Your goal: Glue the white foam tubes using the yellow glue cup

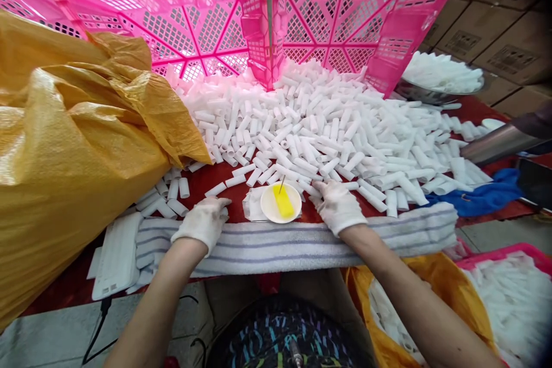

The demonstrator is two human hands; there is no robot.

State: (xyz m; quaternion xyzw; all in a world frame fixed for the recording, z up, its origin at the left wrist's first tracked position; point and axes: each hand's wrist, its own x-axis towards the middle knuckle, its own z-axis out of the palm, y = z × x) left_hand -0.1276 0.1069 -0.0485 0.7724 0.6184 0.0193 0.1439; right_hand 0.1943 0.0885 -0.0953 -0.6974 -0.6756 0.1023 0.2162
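My left hand (204,219), in a white glove with bare fingertips, rests at the edge of the striped towel (276,250). Its fingers point right, slightly bent and apart, and I see nothing in them. Across from it, my gloved right hand (338,204) is at the near edge of a large heap of short white tubes (310,126). The fingers there are apart, with the tips close to a loose tube; whether they touch it cannot be made out. Between my hands sits a small white dish (268,202) holding a yellow block (283,201) with a thin pin standing up in it.
Pink crates (328,8) lean behind the heap. A yellow woven sack (77,144) bulges in from the left, above a white power strip (116,256). On the right are a metal bowl of tubes (444,73), a blue cloth (478,195) and stacked cartons (474,29).
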